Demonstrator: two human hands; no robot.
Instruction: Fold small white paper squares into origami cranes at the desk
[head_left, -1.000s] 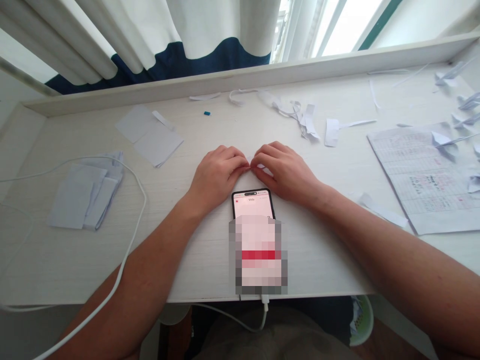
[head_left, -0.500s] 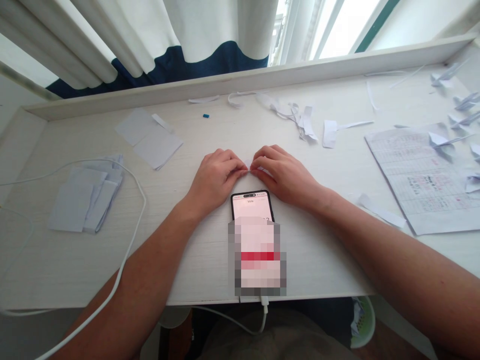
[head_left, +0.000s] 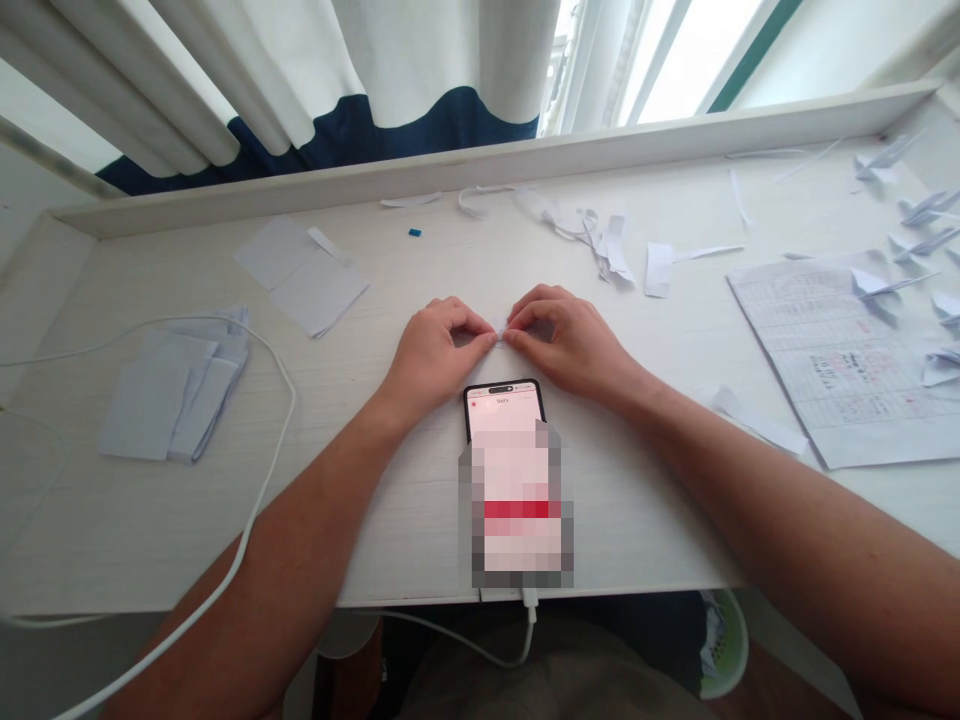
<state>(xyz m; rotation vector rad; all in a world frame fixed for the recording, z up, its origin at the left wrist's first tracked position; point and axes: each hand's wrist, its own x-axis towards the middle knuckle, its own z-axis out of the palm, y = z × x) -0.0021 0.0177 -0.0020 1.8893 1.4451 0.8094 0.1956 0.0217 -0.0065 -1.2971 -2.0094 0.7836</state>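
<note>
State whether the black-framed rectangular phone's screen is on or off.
On: the black-framed rectangular phone has a lit, pinkish-white screen with small text near its top; pixelation hides details lower down.

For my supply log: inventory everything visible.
Desk: 1, white, centre
Phone: 1, black, near edge
Pinched paper: 1, white, centre
Paper stack: 1, white, left
Flat sheets: several, white, left
Blue piece: 1, blue, far centre
Paper scraps: several, white, scattered
Written sheet: 1, whitish, right
Folded papers: several, white, right
Cable: count unclear, white, left
Basket: 1, green, below desk
Curtain: count unclear, cream and navy, behind
Window: 1, bright, behind
Left hand: 1, bare, centre
Right hand: 1, bare, centre
</note>
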